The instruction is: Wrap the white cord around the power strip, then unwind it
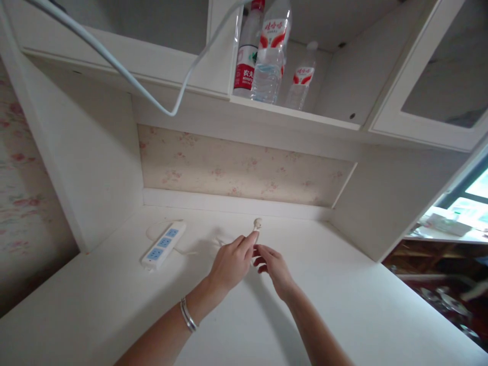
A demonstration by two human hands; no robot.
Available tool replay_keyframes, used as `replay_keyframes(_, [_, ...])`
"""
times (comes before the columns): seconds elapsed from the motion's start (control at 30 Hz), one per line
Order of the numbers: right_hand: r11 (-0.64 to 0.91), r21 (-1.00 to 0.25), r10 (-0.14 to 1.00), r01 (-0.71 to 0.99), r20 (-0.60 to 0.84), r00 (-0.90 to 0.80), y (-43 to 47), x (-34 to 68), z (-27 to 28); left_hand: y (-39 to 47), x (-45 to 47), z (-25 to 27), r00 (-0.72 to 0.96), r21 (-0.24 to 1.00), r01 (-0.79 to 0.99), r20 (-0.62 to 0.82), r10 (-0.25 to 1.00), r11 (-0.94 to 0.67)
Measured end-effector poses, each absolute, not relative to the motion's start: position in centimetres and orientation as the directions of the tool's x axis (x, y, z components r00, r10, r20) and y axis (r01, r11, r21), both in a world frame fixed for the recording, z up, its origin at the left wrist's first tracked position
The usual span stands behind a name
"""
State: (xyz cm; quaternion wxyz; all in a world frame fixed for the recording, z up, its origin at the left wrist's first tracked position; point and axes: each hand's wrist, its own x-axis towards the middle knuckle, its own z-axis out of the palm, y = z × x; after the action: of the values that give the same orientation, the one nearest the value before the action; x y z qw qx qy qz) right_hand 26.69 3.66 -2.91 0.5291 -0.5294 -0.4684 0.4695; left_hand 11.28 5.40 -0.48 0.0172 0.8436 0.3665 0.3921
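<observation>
My left hand (pixel 233 259), with silvery bangles at the wrist, is closed around a white power cord. The cord's off-white plug (pixel 258 222) sticks up past my fingertips. Close against it on the right, my right hand (pixel 275 267) has its fingers curled in, thumb and index finger pinching at the same cord; the exact grip is partly hidden. A loose bit of white cord (pixel 219 241) shows behind my left hand. To the left, a white power strip (pixel 163 245) with blue socket faces lies at a slant on the white desktop (pixel 244 330), thin cord beside it.
Overhead, a shelf (pixel 324 118) holds a red-labelled bottle (pixel 245 66), a large clear water bottle (pixel 267 76) and a smaller one (pixel 301 84). A pale cable (pixel 131 81) hangs across the upper left. A glass-fronted cabinet door (pixel 446 66) is at upper right.
</observation>
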Motion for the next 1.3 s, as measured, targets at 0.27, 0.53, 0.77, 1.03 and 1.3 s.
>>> replay_keyframes(0.27, [0.069, -0.994, 0.987, -0.084, 0.055, 0.152, 5.1, 27.3, -4.3, 5.3, 11.6, -1.3, 0.424, 0.338, 0.579, 0.653, 0.628, -0.742])
replay_keyframes(0.53, [0.211, -0.964, 0.952, 0.159, 0.240, 0.191, 6.1, 26.6, -6.3, 5.7, 11.4, -1.4, 0.303, 0.435, 0.679, 0.568, 0.765, -0.592])
replay_keyframes(0.77, [0.366, -0.718, 0.822, 0.592, 0.548, 0.156, 5.2, 27.0, -5.4, 6.8, 10.7, -1.3, 0.265, 0.467, 0.751, 0.435, 0.860, -0.467])
replay_keyframes(1.03, [0.492, -0.483, 0.845, 0.724, 0.465, -0.264, 4.1, 28.4, -1.2, 6.3, 10.8, -1.4, 0.517, 0.506, 0.452, 0.523, 0.678, -0.735])
replay_keyframes(1.3, [0.122, -0.846, 0.940, 0.519, -0.069, -0.333, 2.8, 31.4, 2.5, 5.5, 10.6, -1.4, 0.555, 0.375, 0.600, 0.441, 0.705, -0.707])
